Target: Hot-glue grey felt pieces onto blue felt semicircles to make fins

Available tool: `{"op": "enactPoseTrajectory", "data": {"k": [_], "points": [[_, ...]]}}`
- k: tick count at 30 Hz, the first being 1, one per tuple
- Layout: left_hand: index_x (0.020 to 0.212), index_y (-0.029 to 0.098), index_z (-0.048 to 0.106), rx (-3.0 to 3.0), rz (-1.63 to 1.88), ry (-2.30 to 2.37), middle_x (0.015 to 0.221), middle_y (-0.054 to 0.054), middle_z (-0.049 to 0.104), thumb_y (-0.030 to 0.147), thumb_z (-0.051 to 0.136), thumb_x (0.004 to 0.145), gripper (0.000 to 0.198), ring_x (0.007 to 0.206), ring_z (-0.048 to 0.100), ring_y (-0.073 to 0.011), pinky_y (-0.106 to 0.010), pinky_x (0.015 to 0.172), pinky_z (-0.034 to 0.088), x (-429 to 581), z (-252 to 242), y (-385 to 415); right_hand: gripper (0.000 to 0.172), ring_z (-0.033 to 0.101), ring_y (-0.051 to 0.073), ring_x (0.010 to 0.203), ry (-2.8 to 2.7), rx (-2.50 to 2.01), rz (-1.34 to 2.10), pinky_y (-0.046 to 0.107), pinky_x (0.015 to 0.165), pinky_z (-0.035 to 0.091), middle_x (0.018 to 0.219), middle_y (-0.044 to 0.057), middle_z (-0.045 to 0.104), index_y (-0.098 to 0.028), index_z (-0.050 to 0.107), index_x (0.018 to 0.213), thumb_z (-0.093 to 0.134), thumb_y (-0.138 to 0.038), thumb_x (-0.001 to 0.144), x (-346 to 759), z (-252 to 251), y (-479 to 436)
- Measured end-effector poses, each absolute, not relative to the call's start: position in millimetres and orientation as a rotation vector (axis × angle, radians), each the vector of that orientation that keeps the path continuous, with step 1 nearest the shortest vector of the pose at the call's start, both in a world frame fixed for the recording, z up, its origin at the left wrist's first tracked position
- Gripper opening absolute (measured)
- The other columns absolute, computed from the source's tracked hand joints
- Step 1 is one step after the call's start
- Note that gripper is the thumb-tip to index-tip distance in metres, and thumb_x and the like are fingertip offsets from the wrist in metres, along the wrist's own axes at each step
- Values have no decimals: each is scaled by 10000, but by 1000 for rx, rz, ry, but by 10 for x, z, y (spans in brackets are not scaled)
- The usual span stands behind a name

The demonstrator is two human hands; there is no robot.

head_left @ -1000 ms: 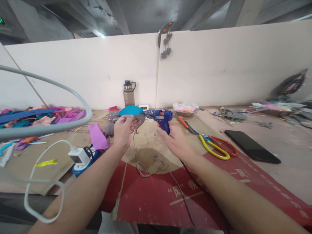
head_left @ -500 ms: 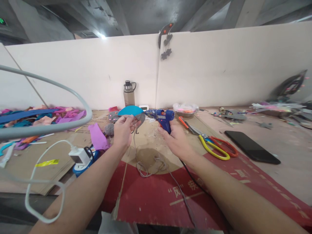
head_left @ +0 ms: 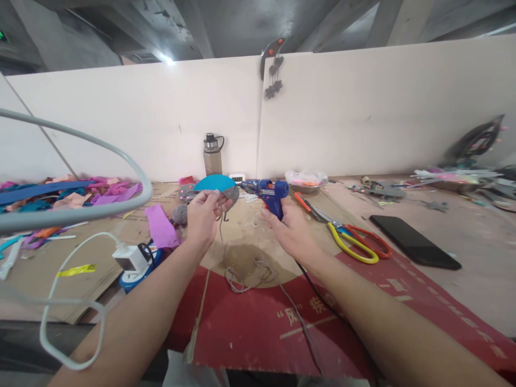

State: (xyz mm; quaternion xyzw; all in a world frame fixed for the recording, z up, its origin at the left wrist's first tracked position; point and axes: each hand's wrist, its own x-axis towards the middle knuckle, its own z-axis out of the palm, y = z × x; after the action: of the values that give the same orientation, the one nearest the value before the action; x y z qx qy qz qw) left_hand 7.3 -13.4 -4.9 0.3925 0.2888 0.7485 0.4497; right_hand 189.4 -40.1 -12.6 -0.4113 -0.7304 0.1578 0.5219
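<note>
Pinched in the fingers of my left hand is a rounded piece with a blue top and grey yarn wrapped at its edge. Its lower part is hidden behind my fingers. A strand of grey yarn hangs from it and loops on the cardboard. My right hand grips a blue hot glue gun by its handle, with the nozzle pointing left, close to the piece's right edge. Whether the nozzle touches it I cannot tell. Behind my left hand lies a ball of grey yarn.
Scissors and a black phone lie on the right. Felt scraps, a purple piece and a power strip with a charger are on the left. A bottle stands behind. A grey tube arches across the left foreground.
The whole view has shifted very slightly. Both hands keep their hold, and the glue gun stays by the edge of the blue and grey piece.
</note>
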Motion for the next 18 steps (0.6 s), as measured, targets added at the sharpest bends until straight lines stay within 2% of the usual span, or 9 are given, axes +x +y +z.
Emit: {"op": "enactPoseTrajectory", "data": {"k": [7, 15, 18], "points": [[652, 145, 540, 954, 1868, 696, 634, -16, 642, 227, 718, 644, 196, 655, 641, -123, -339, 757, 545, 74, -25, -153, 199, 525, 170, 655, -1682, -1039, 440, 300, 621, 407, 771, 36, 596, -177, 536, 973, 500, -292, 814, 1914, -142, -360], [663, 144, 545, 950, 1853, 695, 643, -13, 638, 223, 725, 633, 199, 657, 643, -123, -349, 774, 543, 83, -50, -135, 136, 506, 113, 496, -1504, -1108, 939, 278, 526, 446, 810, 47, 651, -185, 483, 864, 516, -272, 765, 1994, -297, 37], [671, 143, 546, 974, 1841, 702, 663, -20, 646, 233, 718, 649, 195, 671, 647, -126, -353, 780, 542, 87, -62, -137, 145, 585, 188, 598, -1751, -1384, 722, 340, 596, 465, 757, 107, 647, -159, 531, 780, 551, -301, 760, 2074, -365, 164]]}}
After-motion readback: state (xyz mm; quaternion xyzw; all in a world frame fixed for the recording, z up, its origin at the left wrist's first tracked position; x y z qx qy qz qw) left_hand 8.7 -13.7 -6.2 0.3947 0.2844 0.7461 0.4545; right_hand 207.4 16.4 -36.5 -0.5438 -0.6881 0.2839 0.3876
